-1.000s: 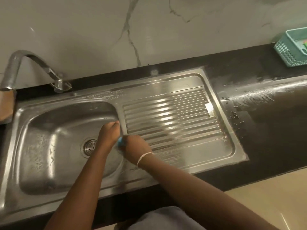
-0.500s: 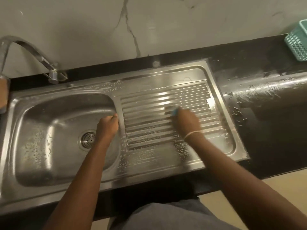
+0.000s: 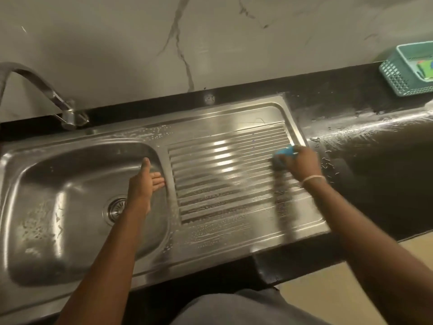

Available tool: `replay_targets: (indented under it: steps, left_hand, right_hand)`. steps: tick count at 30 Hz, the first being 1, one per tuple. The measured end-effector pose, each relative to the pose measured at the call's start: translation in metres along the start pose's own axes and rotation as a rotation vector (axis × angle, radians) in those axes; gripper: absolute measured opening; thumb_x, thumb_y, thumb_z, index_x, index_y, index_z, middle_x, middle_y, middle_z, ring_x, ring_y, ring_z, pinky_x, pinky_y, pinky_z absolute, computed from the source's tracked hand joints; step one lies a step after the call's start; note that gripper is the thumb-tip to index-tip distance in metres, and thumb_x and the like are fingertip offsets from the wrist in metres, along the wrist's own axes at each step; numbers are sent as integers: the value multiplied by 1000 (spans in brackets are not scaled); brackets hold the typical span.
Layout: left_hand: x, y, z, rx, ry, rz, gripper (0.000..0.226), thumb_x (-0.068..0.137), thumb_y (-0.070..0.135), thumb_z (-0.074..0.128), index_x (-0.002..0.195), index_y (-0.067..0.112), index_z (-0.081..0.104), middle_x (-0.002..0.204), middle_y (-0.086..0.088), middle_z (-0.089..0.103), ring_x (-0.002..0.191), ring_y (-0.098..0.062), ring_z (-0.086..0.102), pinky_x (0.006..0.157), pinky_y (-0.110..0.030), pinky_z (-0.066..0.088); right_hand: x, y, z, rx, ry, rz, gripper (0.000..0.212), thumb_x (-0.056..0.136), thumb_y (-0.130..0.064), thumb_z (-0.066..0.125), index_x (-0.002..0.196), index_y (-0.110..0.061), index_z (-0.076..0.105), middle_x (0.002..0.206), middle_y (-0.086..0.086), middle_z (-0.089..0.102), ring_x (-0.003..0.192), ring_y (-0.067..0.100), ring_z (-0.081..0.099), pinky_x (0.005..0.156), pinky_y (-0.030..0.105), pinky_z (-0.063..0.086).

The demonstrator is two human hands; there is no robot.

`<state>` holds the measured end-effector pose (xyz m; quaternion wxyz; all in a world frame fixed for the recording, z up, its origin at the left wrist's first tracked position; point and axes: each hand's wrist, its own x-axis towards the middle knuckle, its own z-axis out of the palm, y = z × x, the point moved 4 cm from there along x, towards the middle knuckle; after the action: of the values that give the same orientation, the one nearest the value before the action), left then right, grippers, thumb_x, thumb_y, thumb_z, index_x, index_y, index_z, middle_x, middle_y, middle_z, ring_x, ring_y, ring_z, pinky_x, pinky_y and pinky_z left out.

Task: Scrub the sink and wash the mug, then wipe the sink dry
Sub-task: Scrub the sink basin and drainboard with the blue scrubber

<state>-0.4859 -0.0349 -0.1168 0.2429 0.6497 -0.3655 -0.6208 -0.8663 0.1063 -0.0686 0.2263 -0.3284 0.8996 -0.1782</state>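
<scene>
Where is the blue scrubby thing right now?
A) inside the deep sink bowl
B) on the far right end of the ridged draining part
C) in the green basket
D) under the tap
B: the right hand grips the blue sponge at the right end of the ridged drainboard, beside the wet black counter.
</scene>
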Motion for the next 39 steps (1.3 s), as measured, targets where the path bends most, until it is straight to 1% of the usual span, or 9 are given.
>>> replay_targets:
  steps: [5,9,14,19,21,23,28,33,39]
  left_hand:
    - [-2,4,-1,75,-4,4,78,95,64,36,125,-5,58,117,-21,66,94,-26,68,90,-35,51]
    - [-1,-2,-7,92,-20,-23,79,92,69,35,117,-1,63,113,-18,68,94,-22,69,95,-37,49]
    - [0,-5,-10,10,-4,-81,85,92,70,30,119,-4,62,109,-19,69,93,-25,69,61,-19,50]
    - [3,-1,-4,40,-26,-15,83,94,66,28,140,-1,43,128,-24,59,100,-30,65,82,-29,47]
    - [5,3,-3,49,-19,14,81,94,66,31,141,1,42,127,-24,58,100,-32,65,79,-31,50]
    - [9,5,-4,62,-17,9,82,92,68,34,139,2,45,123,-23,61,97,-32,67,83,-35,52]
    - [8,2,-5,84,-19,1,87,87,76,34,125,1,59,111,-18,68,89,-24,70,80,-32,52]
    - [3,-7,-9,105,63,-8,91,68,94,31,92,16,71,89,-7,75,86,-20,72,96,-43,49]
    - [1,3,-3,108,34,-3,107,72,91,28,132,6,52,92,-7,67,91,-25,70,97,-45,46]
  right_hand:
    - [14,-13,25,-216,84,7,19,90,-24,55,92,-8,66,91,15,70,81,33,65,72,37,54]
    - [-64,-138,132,-176,-181,-297,16,94,-21,50,95,-12,63,87,12,70,79,32,66,70,38,55]
    - [-102,-218,177,-33,-445,-519,17,87,-22,64,98,-9,67,93,14,71,86,32,68,70,33,51]
    - [-18,-89,78,141,-218,-163,10,88,-23,72,90,-17,64,73,-7,62,57,0,58,49,4,37]
    - [17,-25,21,23,-11,5,23,88,-27,73,102,-9,69,91,5,71,75,14,66,55,3,37]
    - [44,6,-8,-107,115,75,32,87,-30,71,107,-6,72,97,13,73,85,28,67,66,17,46]
    - [9,-72,77,-322,17,-185,13,94,-22,52,92,-12,60,81,10,68,78,32,67,69,41,56]
    - [-68,-203,166,1,-328,-448,15,91,-26,60,91,-12,65,82,10,68,70,24,60,64,30,49]
    - [-4,-145,109,213,-293,-216,25,86,-28,75,95,-5,74,84,8,71,68,13,64,65,27,56]
